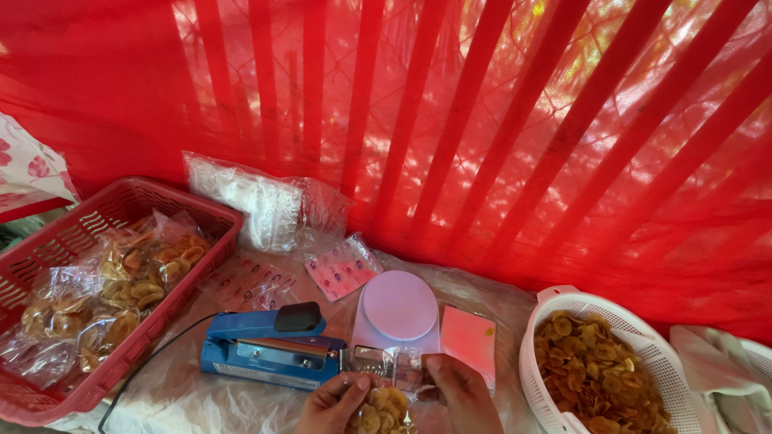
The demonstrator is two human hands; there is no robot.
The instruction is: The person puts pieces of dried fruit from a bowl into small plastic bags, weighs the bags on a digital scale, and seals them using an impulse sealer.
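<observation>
Both hands pinching chip bag top, probably flat; keep mouth smooth, feed straight into blue sealer at 10 o'clock.

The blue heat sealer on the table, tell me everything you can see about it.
The blue heat sealer is a long, low box-shaped bench tool, its casing looking like painted metal, with a black knob-like handle on its hinged top arm. The arm looks lowered, nearly flat. It lies on the clear plastic sheet covering the table, between the red basket and the small white scale. A dark cord runs off its left end. The clear bag of chips held in the left hand and right hand reaches its right end.
</observation>
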